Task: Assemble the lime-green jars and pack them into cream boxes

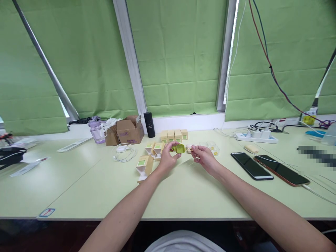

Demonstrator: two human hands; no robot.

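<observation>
Phones (252, 166) and cartons (149, 161) around hands (168, 158)

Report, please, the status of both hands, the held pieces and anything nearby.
Left hand gripping green cup-like piece. Right hand pinching small pale piece; contact between pieces unclear. Small boxes beside left hand, clear plastic tray behind right hand.

With the left grip (168, 155) and right grip (204, 157) over the worktop (110, 201) as centre, a row of small boxes (171, 135) stood at twelve, and a tray (212, 144) lay at one. At eleven stood a cylinder (149, 125); at ten, a carton (130, 134), with a bottle (97, 134) to its left. Opened boxes (145, 163) lay at nine. Side by side at three to four lay two phones (252, 166); behind them, at two, a power strip (270, 140).
</observation>
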